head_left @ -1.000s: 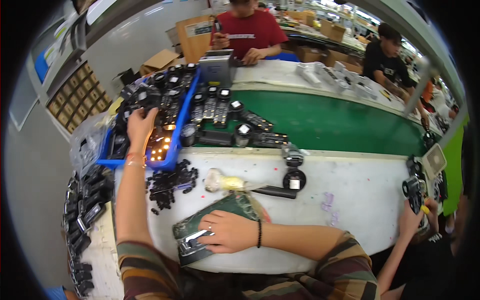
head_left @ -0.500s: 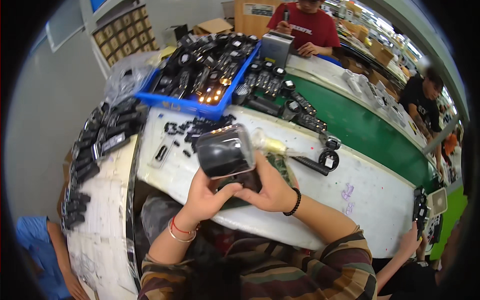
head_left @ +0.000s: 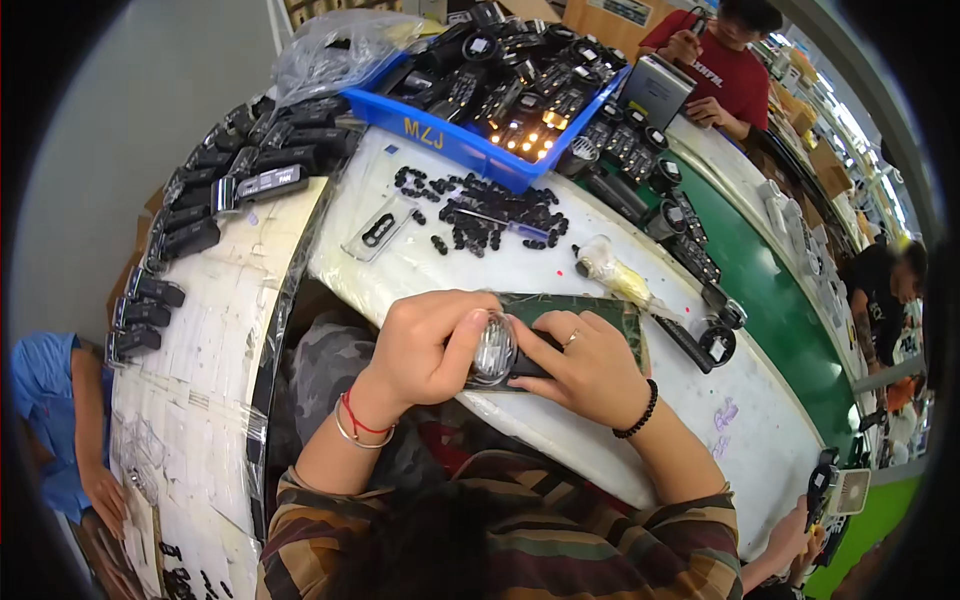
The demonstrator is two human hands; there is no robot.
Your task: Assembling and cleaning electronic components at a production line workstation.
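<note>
We hold a dark device with a clear round end (head_left: 493, 352) over a green mat (head_left: 617, 316), left hand (head_left: 432, 345) and right hand (head_left: 592, 368) curled closed around it.

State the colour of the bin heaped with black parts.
The bin is blue; the head view shows it best.

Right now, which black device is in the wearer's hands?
The clear-ended device, between left hand and right hand; others heaped in the blue tub are unheld.
</note>
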